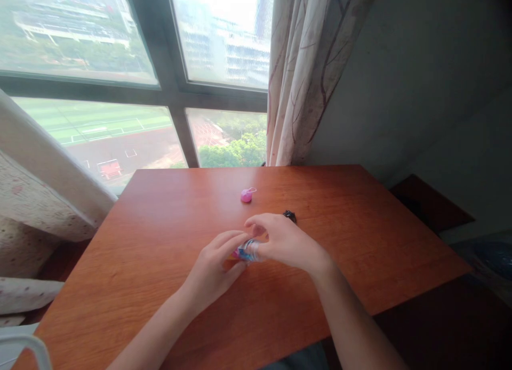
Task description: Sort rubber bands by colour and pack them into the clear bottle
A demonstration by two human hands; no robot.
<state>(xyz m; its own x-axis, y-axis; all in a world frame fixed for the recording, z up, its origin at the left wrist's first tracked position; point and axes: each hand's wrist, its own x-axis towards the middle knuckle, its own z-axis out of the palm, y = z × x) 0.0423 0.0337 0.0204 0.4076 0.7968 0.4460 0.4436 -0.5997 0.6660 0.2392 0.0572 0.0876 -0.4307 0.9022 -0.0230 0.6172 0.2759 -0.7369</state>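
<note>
A small clear plastic bottle (pixel 249 250) with a blue, pink and yellow label lies tilted on its side between my hands, just above the table. My left hand (pixel 218 260) wraps round its labelled body, thumb below and fingers over the top. At the clear end on the right, my right hand (pixel 282 242) curls with its thumb against the bottle and its fingers arched above. Part of the bottle is hidden by the fingers. Beyond the hands, a pink cap-like piece (pixel 246 195) with a thin pale loop stands on the table. A small black object (pixel 289 216) sits partly behind my right hand; its kind is unclear.
The brown wooden table (pixel 160 210) reaches to a large window (pixel 172 93) at the back. Patterned curtains (pixel 298 82) hang on both sides of it. A white curved frame (pixel 28 343) shows at the lower left, and a dark wall rises at right.
</note>
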